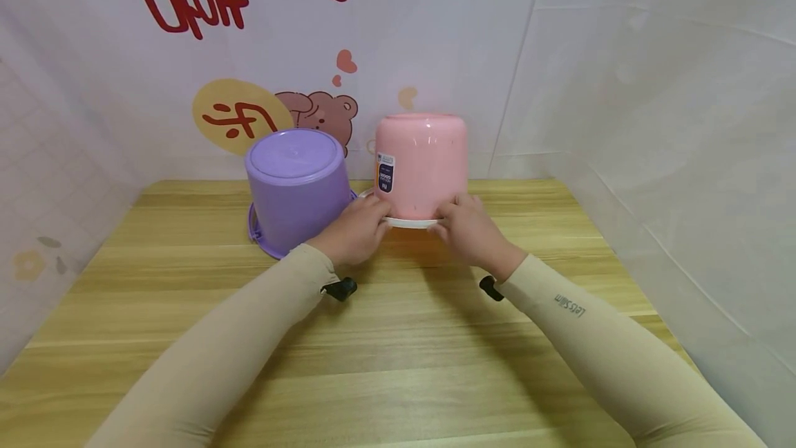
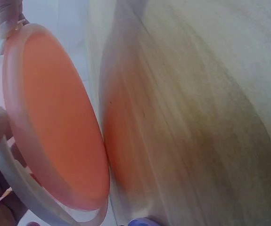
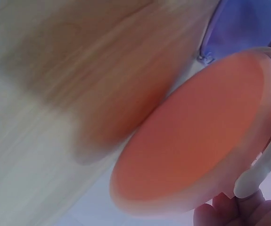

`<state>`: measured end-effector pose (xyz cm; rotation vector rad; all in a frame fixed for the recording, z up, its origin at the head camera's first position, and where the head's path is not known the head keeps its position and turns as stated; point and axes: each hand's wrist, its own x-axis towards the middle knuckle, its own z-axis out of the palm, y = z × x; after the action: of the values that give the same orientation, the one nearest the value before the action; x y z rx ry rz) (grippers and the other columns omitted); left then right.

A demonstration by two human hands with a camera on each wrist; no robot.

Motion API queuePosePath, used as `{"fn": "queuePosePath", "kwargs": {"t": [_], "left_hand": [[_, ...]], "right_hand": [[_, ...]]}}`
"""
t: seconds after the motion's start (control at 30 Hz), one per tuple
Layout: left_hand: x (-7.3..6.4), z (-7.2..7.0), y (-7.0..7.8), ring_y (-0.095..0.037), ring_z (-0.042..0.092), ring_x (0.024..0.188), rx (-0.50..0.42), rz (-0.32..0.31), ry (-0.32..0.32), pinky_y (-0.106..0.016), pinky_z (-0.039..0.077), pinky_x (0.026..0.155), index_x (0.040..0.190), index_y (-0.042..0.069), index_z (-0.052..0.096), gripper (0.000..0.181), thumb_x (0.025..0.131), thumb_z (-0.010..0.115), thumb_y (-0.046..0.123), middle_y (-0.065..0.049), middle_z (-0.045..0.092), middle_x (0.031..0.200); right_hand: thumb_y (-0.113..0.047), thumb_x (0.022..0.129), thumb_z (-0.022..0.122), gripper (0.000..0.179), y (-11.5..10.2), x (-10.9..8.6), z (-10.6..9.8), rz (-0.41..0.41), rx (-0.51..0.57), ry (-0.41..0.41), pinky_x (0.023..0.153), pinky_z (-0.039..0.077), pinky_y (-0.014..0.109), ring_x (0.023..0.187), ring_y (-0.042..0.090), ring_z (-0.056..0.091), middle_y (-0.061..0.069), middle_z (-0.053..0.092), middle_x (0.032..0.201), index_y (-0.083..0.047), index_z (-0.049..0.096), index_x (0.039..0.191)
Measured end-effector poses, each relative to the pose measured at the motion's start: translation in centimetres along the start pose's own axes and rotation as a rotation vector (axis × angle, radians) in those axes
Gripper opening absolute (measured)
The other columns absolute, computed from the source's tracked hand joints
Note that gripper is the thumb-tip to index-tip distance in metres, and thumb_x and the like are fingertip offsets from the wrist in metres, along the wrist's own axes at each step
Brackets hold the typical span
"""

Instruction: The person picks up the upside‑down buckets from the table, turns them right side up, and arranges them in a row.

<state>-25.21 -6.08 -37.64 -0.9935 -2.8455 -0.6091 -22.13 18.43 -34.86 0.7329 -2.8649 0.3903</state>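
Note:
A pink bucket is upside down at the back of the table, its label facing front left. My left hand grips the left part of its lower rim, by the white handle. On the rim's other side my right hand pinches the rim and handle. The rim's near side is raised off the table, so both wrist views look into the orange-tinted mouth. To the left, a purple bucket also stands upside down, close to my left hand.
The wooden table stretches toward me. Behind it hangs a white printed sheet with red lettering and a cartoon bear, close behind both buckets. A white sheet also bounds the right side.

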Motion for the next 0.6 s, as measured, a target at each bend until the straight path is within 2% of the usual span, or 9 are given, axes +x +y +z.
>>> {"fn": "queuePosePath", "kwargs": {"t": [0.07, 0.17, 0.3, 0.4, 0.53, 0.6], "left_hand": [[0.0, -0.1, 0.0, -0.030, 0.054, 0.110, 0.000, 0.008, 0.013, -0.045, 0.043, 0.100, 0.096, 0.011, 0.056, 0.014, 0.107, 0.054, 0.018, -0.007, 0.055, 0.097], [0.0, -0.3, 0.0, -0.031, 0.055, 0.117, -0.007, 0.020, 0.029, -0.045, 0.042, 0.107, 0.094, 0.011, 0.056, 0.016, 0.107, 0.054, 0.019, -0.007, 0.056, 0.097], [-0.1, -0.3, 0.2, -0.033, 0.052, 0.131, -0.021, 0.019, 0.037, -0.047, 0.037, 0.120, 0.099, 0.010, 0.058, 0.016, 0.106, 0.058, 0.024, -0.009, 0.061, 0.109], [-0.1, -0.4, 0.2, -0.032, 0.054, 0.129, -0.016, 0.008, 0.052, -0.048, 0.039, 0.117, 0.104, 0.009, 0.060, 0.017, 0.104, 0.065, 0.026, -0.009, 0.063, 0.117], [0.0, -0.4, 0.1, -0.028, 0.058, 0.114, -0.001, -0.008, 0.100, -0.047, 0.045, 0.106, 0.106, 0.012, 0.062, 0.014, 0.102, 0.070, 0.023, -0.005, 0.066, 0.112], [-0.1, -0.5, 0.1, -0.028, 0.061, 0.108, -0.027, -0.016, 0.138, -0.046, 0.048, 0.102, 0.108, 0.013, 0.062, 0.013, 0.102, 0.070, 0.020, -0.004, 0.068, 0.110]], "right_hand": [[-0.023, 0.098, 0.074, 0.019, -0.1, 0.1, -0.2, 0.015, 0.014, -0.007, 0.098, 0.037, 0.050, 0.101, 0.031, 0.051, 0.009, 0.067, 0.090, -0.004, 0.072, 0.097], [-0.023, 0.098, 0.075, 0.019, -0.2, 0.3, -0.4, 0.018, 0.013, -0.008, 0.097, 0.036, 0.050, 0.099, 0.031, 0.050, 0.009, 0.067, 0.087, -0.004, 0.071, 0.097], [-0.024, 0.099, 0.074, 0.020, -0.4, 0.4, -0.7, 0.025, -0.001, -0.012, 0.095, 0.036, 0.048, 0.097, 0.030, 0.049, 0.008, 0.066, 0.086, -0.005, 0.072, 0.097], [-0.026, 0.100, 0.073, 0.022, -0.7, 0.5, -1.0, 0.042, 0.002, -0.029, 0.094, 0.035, 0.047, 0.097, 0.029, 0.049, 0.008, 0.066, 0.088, -0.005, 0.072, 0.098], [-0.027, 0.101, 0.071, 0.023, -1.1, 0.7, -1.6, 0.059, 0.028, -0.043, 0.097, 0.036, 0.048, 0.099, 0.031, 0.050, 0.010, 0.068, 0.093, -0.003, 0.072, 0.101], [-0.026, 0.102, 0.070, 0.023, -1.2, 0.8, -1.9, 0.069, 0.041, -0.048, 0.101, 0.037, 0.050, 0.100, 0.033, 0.052, 0.012, 0.069, 0.095, -0.003, 0.071, 0.101]]}}
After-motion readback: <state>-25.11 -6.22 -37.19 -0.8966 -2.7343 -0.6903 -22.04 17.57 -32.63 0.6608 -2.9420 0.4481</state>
